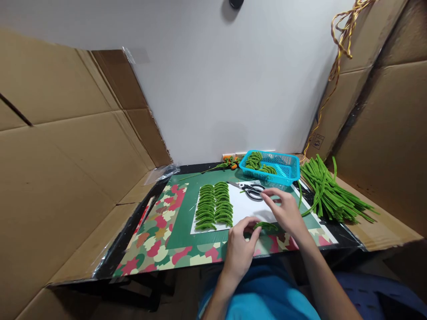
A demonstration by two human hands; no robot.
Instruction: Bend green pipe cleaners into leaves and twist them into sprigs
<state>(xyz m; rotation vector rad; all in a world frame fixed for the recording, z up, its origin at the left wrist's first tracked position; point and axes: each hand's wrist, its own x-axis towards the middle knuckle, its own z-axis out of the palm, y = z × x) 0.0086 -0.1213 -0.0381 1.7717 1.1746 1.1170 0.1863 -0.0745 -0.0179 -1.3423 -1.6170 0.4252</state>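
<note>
My left hand [243,242] is at the front edge of the white sheet [242,211], its thumb and fingers curled at the left end of a short green fuzzy piece [267,226]. Above that piece and to the right, my right hand [282,206] is raised, thumb and forefinger close together near the handles of the black scissors [254,192]. Whether anything is between those fingertips is too small to tell. Two columns of curved green pieces, a left one [206,206] and a right one [223,204], lie on the sheet's left part.
A blue basket [288,180] holding green pieces stands behind the sheet. Long green stems [333,195] are heaped at the right. Orange flowers [232,162] lie at the back. Cardboard walls [60,155] rise on both sides of the green mat [182,222].
</note>
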